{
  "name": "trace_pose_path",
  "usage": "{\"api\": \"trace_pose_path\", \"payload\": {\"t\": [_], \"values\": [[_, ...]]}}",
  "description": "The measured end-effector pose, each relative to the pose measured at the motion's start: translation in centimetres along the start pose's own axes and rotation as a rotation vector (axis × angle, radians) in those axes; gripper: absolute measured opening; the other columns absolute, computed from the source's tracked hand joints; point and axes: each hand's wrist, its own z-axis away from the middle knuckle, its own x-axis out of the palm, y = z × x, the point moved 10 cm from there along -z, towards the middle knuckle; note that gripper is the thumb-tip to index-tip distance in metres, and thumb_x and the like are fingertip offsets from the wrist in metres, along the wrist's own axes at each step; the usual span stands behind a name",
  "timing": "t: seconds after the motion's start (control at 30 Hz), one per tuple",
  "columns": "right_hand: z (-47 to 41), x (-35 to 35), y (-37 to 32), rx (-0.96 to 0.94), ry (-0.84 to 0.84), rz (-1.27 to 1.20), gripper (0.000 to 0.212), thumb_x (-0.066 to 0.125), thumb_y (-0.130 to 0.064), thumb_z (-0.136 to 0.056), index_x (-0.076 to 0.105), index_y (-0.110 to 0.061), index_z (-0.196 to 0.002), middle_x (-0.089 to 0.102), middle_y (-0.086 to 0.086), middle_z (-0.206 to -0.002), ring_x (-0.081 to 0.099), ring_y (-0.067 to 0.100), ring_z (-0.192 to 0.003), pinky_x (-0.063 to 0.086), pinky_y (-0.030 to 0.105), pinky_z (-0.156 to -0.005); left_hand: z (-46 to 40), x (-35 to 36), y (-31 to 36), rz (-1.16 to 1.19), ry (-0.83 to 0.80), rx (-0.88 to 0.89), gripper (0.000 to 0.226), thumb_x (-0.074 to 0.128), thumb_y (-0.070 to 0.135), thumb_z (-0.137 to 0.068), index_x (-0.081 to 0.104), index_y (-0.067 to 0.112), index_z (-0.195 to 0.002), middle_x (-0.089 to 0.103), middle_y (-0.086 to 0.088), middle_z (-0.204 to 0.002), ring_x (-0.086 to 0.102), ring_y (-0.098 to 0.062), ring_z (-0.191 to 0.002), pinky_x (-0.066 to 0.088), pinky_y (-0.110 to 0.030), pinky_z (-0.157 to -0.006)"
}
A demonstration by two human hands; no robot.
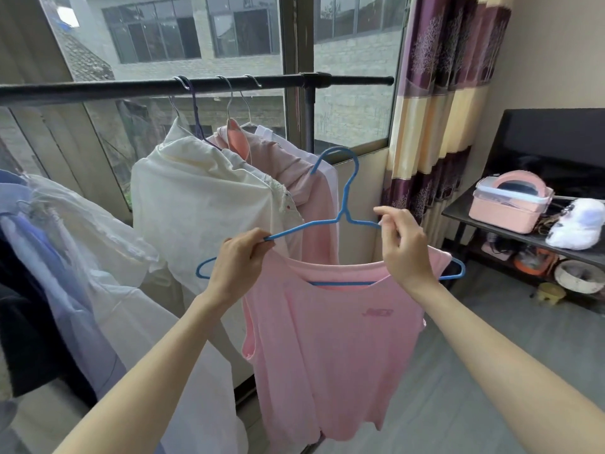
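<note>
A pink T-shirt (pixel 330 339) hangs partly on a blue wire hanger (pixel 346 194) held in front of me, below the black clothes rail (pixel 137 88). The hanger's right arm is inside the shirt; its left end (pixel 204 268) sticks out bare. My left hand (pixel 240 262) pinches the shirt's collar together with the hanger's left arm. My right hand (pixel 404 245) grips the hanger's right arm and the shirt's shoulder. The hanger's hook points up, free of the rail.
On the rail hang a cream garment (pixel 203 204), a pink top (pixel 294 172) and several pale clothes at the left (pixel 65 257). A window is behind, a striped curtain (pixel 438 109) at right. A dark shelf unit (pixel 491 221) carries a pink box (pixel 510 201) and a white toy (pixel 579 224).
</note>
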Motion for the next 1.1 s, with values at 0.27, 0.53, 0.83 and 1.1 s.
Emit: {"api": "trace_pose_path", "payload": {"t": [0.27, 0.53, 0.83, 1.1], "values": [[1.3, 1.1, 1.0, -0.035, -0.101, 0.282, 0.045, 0.03, -0.042, -0.087, 0.062, -0.011, -0.091, 0.062, -0.002, -0.073, 0.058, 0.024, -0.073, 0.032, 0.03, -0.078, -0.1, -1.6, -2.2, 0.037, 0.024, -0.091, 0.006, 0.062, 0.001, -0.084, 0.066, 0.005, -0.085, 0.052, 0.013, -0.057, 0.048, -0.006, -0.05, 0.033, -0.028, -0.055], [-0.5, 2.0, -0.4, -0.067, -0.033, 0.229, 0.031, 0.041, -0.026, -0.09, 0.06, -0.003, -0.081, 0.062, 0.012, -0.071, 0.057, 0.035, -0.063, 0.041, 0.035, -0.056, 2.6, -6.0, -3.1, -0.136, 0.347, -0.283, 0.029, 0.068, 0.018, -0.082, 0.056, 0.004, -0.105, 0.053, -0.013, -0.104, 0.046, -0.028, -0.099, 0.033, -0.031, -0.088], [-2.2, -0.5, 1.8, 0.042, 0.0, 0.202, 0.025, 0.044, -0.018, -0.095, 0.059, 0.001, -0.085, 0.063, 0.015, -0.077, 0.056, 0.035, -0.072, 0.039, 0.035, -0.063, 3.2, -0.8, -4.4, 0.344, 0.083, -0.52, 0.009, 0.056, 0.018, -0.091, 0.059, 0.01, -0.09, 0.061, -0.004, -0.087, 0.056, -0.015, -0.076, 0.047, -0.02, -0.067], [-2.5, -3.1, 5.6, 0.238, 0.061, 0.286, 0.022, 0.045, -0.016, -0.096, 0.063, -0.005, -0.093, 0.068, 0.015, -0.094, 0.058, 0.037, -0.089, 0.04, 0.036, -0.076, 4.9, 1.7, -6.8, 0.077, -0.109, -0.472, 0.013, 0.05, 0.016, -0.093, 0.052, 0.01, -0.082, 0.058, -0.008, -0.076, 0.054, -0.028, -0.074, 0.036, -0.034, -0.063]]}}
